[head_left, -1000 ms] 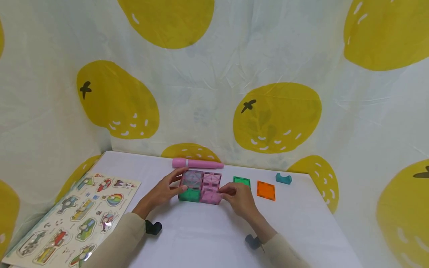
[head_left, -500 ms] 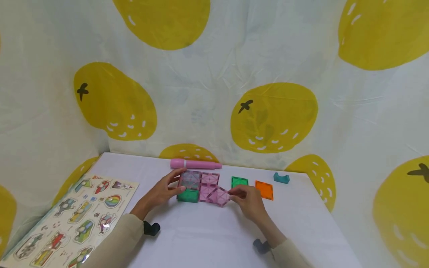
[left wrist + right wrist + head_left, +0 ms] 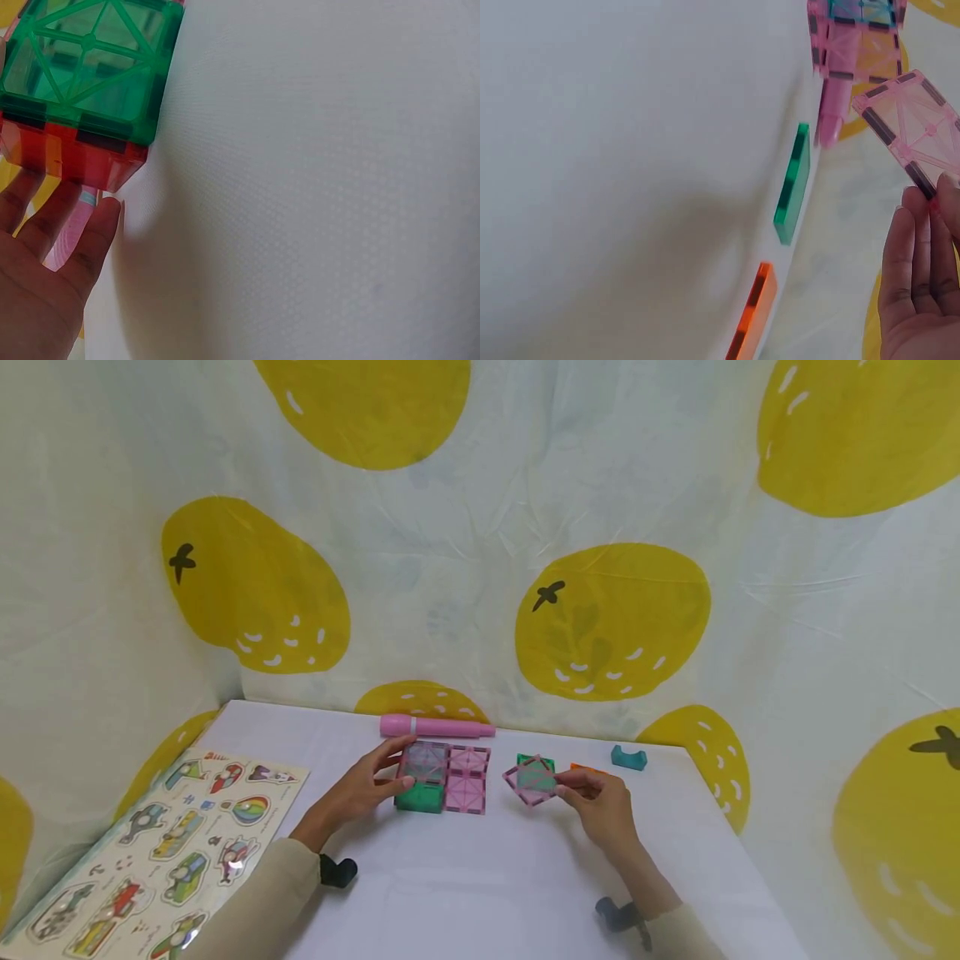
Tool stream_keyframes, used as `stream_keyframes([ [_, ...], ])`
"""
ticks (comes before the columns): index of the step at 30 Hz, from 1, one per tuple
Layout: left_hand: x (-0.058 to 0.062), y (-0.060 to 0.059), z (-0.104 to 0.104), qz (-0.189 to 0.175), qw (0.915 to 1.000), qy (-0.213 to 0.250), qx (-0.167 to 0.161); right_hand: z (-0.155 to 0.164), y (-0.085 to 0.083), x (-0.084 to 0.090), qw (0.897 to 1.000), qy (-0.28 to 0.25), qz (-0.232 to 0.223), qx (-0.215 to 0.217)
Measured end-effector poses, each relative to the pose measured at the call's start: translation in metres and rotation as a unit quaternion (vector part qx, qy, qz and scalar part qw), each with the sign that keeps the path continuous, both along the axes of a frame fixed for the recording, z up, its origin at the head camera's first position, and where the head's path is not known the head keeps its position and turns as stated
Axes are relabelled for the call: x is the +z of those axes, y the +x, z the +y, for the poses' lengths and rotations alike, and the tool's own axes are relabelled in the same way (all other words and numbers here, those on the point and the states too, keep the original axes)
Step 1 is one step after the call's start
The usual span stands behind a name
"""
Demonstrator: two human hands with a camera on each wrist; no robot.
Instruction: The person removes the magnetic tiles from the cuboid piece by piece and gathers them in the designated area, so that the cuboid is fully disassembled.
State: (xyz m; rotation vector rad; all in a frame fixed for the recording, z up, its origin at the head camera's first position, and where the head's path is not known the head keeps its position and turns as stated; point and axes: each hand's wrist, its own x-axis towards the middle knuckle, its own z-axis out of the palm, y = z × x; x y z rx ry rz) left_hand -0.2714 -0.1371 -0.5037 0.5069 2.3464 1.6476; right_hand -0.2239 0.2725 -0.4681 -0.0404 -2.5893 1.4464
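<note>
In the head view my left hand (image 3: 367,789) holds the left side of a magnetic tile structure (image 3: 465,762), with its thumb on the front and its fingers towards the back. This block has pale blue, green and pink see-through tiles; the left wrist view shows a green tile (image 3: 90,64) on it and a red side wall (image 3: 79,157), with fingers against the wall. Apart from it, my right hand (image 3: 603,806) pinches a loose pink magnetic tile (image 3: 919,124) by one corner between thumb and fingers. The tile is tilted and overlaps a green tile (image 3: 536,761) behind it.
An orange tile (image 3: 751,315) lies beyond the right hand, mostly covered by it in the head view. Further right is a teal notched block (image 3: 628,757). A pink marker-shaped stick (image 3: 450,727) lies along the back edge. A picture puzzle board (image 3: 180,852) lies on the left.
My right hand has drawn a pink tile off the structure's front right and carried it rightward, turning it. The left hand keeps its hold on the structure.
</note>
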Motion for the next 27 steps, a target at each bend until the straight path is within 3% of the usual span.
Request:
stream_keyframes([
  [12, 0.002, 0.001, -0.001, 0.0, 1.0, 0.002, 0.001, 0.051, 0.003, 0.007, 0.997, 0.024, -0.035, -0.068],
  [27, 0.001, 0.001, -0.001, 0.007, 1.0, 0.005, -0.002, 0.112, 0.006, -0.001, 0.988, 0.014, -0.072, -0.134],
])
